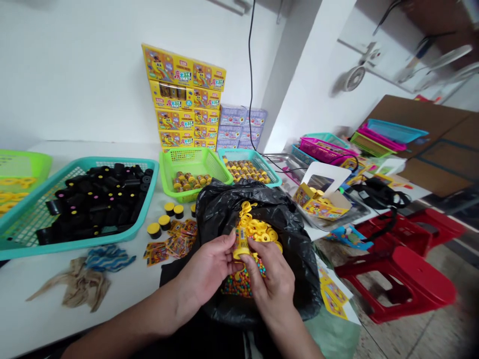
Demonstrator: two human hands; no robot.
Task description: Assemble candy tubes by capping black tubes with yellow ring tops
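Both hands hold one small yellow labelled container over an open black plastic bag. The fingers of my left hand pinch its left side, and my right hand grips it from the right with the thumb at its yellow rim. Inside the black bag, yellow ring-like plastic parts lie at the back. Small multicoloured candy balls lie nearer me, partly hidden by the hands. Left of the bag are printed labels and several black pieces with yellow tops.
A teal basket of black cylinders stands at left, near crumpled cloths. Behind the bag, a green basket and a blue basket hold small containers. Yellow boxes are stacked at the wall. Red stools stand at right.
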